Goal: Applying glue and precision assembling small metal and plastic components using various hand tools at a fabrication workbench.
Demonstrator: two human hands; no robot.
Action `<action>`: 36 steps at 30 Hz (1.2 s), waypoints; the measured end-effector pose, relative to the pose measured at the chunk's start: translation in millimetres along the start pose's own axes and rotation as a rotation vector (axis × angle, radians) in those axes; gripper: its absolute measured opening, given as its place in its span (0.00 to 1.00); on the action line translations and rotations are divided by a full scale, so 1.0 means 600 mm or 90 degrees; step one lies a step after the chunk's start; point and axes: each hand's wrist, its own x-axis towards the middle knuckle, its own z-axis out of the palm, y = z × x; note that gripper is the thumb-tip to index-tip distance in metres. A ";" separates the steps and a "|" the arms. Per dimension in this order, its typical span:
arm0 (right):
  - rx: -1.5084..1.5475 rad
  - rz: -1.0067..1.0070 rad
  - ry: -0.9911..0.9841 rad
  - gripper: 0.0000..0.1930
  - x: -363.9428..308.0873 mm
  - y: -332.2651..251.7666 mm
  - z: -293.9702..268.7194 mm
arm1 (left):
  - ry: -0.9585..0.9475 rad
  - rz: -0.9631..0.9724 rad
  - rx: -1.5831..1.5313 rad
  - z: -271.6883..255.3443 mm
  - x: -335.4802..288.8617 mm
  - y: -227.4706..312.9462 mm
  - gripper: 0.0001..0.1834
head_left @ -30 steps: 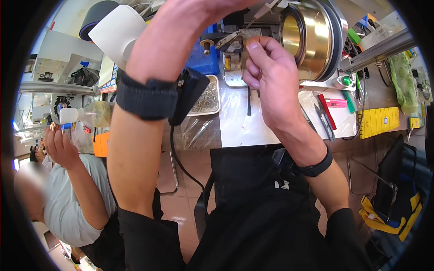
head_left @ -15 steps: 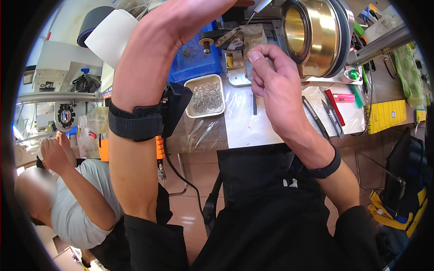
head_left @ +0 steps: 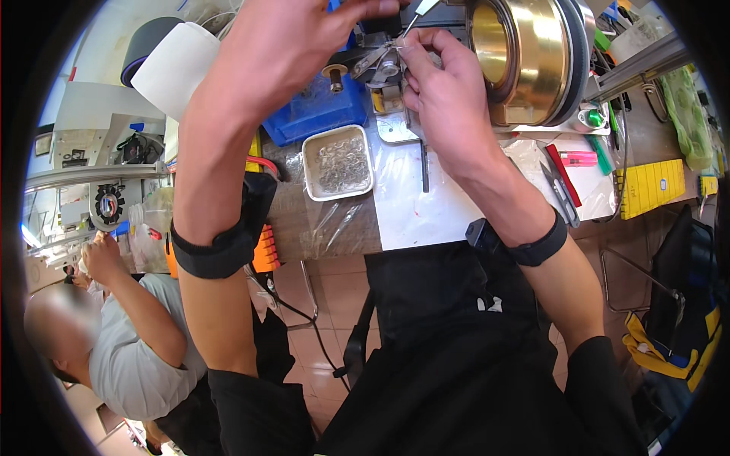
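Observation:
My right hand [head_left: 450, 95] is closed in a pinch at a small metal fixture [head_left: 386, 68]. Something thin and silvery shows at its fingertips, too small to name. My left hand [head_left: 327, 26] reaches over the far side of the bench, one finger stretched right beside the dark top of the fixture. The upper edge cuts off its other fingers, so its grip is hidden. A white-handled tool with a thin metal tip [head_left: 420, 15] points down between the hands. Close by, a white tray [head_left: 306, 171] holds many small metal pieces.
Right of my right hand stands a large brass-coloured cylinder [head_left: 544, 61]. A blue bin [head_left: 304, 121] lies behind the tray. Scissors [head_left: 559, 194], a red strip [head_left: 564, 175] and a yellow block [head_left: 652, 190] lie to the right. Another person [head_left: 137, 342] works at the left.
My right hand has moved up and left to the fixture, still pinched. My left forearm has shifted left, its strap lower in view. The other person's raised hand has lowered slightly.

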 end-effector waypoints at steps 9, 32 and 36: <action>0.006 -0.037 -0.078 0.05 0.011 -0.009 -0.002 | 0.032 0.091 0.056 0.012 -0.028 -0.007 0.11; 0.004 0.153 -0.040 0.15 -0.123 -0.036 -0.039 | 0.305 0.190 0.188 0.077 -0.088 0.019 0.11; -0.130 0.211 -0.163 0.13 -0.155 -0.055 -0.077 | 0.360 0.274 0.320 0.118 -0.108 0.002 0.14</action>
